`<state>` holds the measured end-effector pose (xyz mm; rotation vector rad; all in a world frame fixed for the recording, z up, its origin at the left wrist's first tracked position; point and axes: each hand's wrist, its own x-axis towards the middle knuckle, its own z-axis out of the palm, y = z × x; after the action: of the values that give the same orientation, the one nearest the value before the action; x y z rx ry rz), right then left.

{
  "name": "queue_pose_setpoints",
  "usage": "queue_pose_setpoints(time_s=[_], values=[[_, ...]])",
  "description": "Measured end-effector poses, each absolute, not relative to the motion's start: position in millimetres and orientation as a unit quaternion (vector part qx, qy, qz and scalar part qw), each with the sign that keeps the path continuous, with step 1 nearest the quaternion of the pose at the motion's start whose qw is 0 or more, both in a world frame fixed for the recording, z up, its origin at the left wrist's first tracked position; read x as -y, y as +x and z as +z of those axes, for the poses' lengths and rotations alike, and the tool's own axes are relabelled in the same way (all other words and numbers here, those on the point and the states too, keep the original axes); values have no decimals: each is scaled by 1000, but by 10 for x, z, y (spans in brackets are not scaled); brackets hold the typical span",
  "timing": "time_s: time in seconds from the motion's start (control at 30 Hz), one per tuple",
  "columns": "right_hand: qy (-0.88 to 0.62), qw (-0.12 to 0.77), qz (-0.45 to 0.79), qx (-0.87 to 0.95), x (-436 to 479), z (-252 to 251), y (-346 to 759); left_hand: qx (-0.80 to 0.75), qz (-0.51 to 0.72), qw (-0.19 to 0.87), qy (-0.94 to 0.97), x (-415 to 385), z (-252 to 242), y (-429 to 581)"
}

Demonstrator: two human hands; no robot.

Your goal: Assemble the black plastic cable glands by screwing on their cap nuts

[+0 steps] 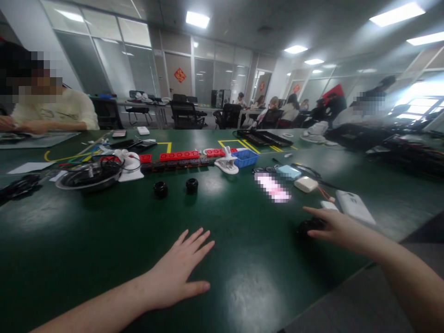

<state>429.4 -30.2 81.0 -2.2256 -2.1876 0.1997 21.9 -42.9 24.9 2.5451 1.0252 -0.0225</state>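
Note:
My left hand (pixel 183 263) is held palm down above the green table, fingers spread, with nothing in it. On the right, my right hand (pixel 328 225) is around a black round piece (pixel 305 227), thumb on the near side and index finger stretched over the far side. The palm and other fingers partly hide that piece. Two similar black round pieces, one on the left (pixel 160 189) and one nearer the middle (pixel 192 186), stand apart on the table ahead of my left hand. Their exact kind is not clear.
Across the table runs a row of red blocks (pixel 179 158), with a white clamp (pixel 227 164) and blue basket (pixel 247 158) beside it. A metal bowl (pixel 65 182) stands left. A lit phone (pixel 272 187) and white case (pixel 354 206) lie right. A person (pixel 55 108) sits far left.

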Motion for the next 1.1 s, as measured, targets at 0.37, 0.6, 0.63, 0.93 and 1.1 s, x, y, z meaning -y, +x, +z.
queue_pose_setpoints(time_s=[0.37,0.6,0.63,0.93,1.1], values=[[-703,3,116,702,303,712,4200,-371,-21,193,908,435,272,230],[-699,-7,122,705,394,783,4037,-368,-10,203,907,432,269,227],[-694,-6,122,709,412,784,4001,-368,-10,203,908,433,271,228],[-622,8,136,771,481,789,3341,-367,-2,163,916,449,284,231],[-576,1,119,809,416,833,2830,-189,35,113,975,648,402,356]])
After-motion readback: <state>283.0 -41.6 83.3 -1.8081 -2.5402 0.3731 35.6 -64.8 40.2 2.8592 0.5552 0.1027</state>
